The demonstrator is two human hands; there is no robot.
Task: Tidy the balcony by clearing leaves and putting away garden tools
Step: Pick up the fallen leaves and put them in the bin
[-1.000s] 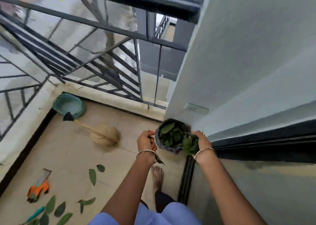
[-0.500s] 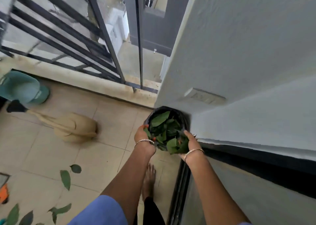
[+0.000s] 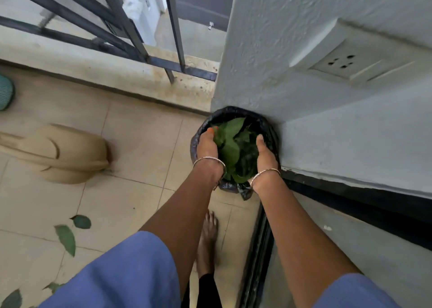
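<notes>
I judge the left hand (image 3: 207, 144) and right hand (image 3: 264, 151) face each other inside the black-lined bin (image 3: 233, 111) at frame centre to tuck the leaves (image 3: 233, 146) down, fingertips buried so I cannot tell their grip, while loose leaves (image 3: 66, 237) wait lower left.

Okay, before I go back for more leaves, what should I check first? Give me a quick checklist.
1. Bin leaves inside the bin: ok.
2. Left hand and right hand emptied: cannot tell, fingers sunk in the pile.
3. Floor leaves cleared: not ok, several lie loose.
4. Broom put away: not ok, lying on the floor.
5. Bin steady: looks ok, it stands against the wall.
</notes>
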